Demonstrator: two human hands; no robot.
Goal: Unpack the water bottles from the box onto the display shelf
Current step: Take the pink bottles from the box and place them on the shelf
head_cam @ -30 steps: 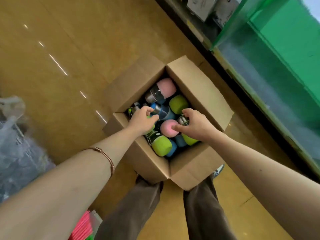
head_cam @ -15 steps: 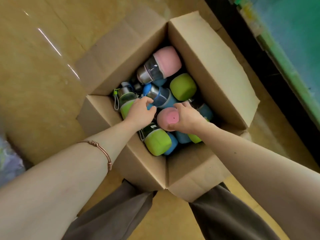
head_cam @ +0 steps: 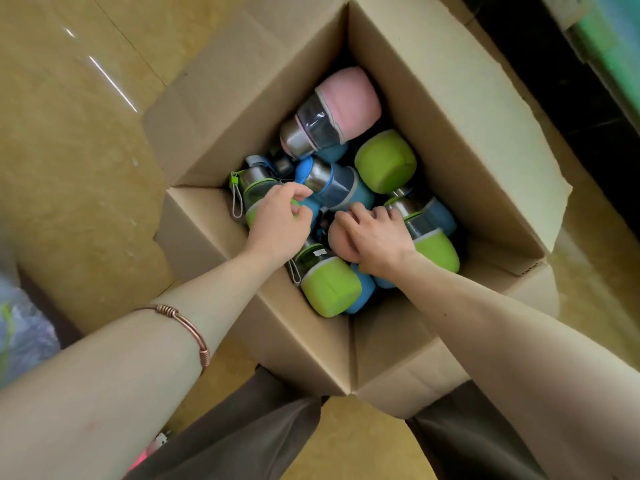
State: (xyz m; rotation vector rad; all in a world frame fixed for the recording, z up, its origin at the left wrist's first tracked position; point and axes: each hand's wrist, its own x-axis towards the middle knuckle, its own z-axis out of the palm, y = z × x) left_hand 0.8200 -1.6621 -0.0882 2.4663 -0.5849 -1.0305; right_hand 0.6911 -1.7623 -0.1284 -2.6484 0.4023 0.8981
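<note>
An open cardboard box on the floor holds several small water bottles with pink, green and blue sleeves, piled loosely. My left hand curls around a green bottle at the box's left side. My right hand grips a pink bottle in the middle of the pile, covering most of it. A second pink bottle lies at the far end, with a green one beside it. Another green bottle lies at the near edge.
The box stands on a glossy tan floor, its flaps folded outward. A green display shelf edge runs along the upper right, above a dark base. Crumpled clear plastic lies at the left. My trouser legs are below the box.
The view has dropped closer to the box. My right hand has slid over the pink bottle and closed around it. My left hand stays curled on the green bottle.
</note>
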